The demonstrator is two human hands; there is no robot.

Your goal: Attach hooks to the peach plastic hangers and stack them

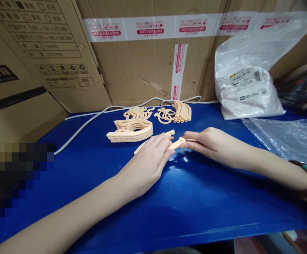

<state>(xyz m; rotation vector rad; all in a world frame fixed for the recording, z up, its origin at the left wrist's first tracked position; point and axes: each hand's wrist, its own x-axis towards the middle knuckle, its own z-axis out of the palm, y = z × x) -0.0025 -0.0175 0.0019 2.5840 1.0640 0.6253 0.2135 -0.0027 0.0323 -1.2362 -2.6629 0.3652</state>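
Note:
My left hand (pixel 153 155) is closed around a cream plastic hanger piece (pixel 176 144), whose ends stick out on both sides of the fingers. At its right end, my right hand (pixel 201 141) pinches a slim cream part between thumb and fingers, touching the held piece near a small round hole. The fingers cover most of that slim part. Just behind my left hand lies a neat stack of cream hanger bodies (pixel 132 135). Farther back are a pile of cream hooks (pixel 139 113), a few ring-shaped pieces (pixel 165 115) and a bundle of curved hanger arms (pixel 182 112).
A blue table (pixel 169 211) carries everything. Cardboard boxes (pixel 142 63) wall off the back and left. A white cable (pixel 89 125) runs along the rear. At right stand a white plastic bag (pixel 248 84) with a label and a clear plastic sheet (pixel 288 137).

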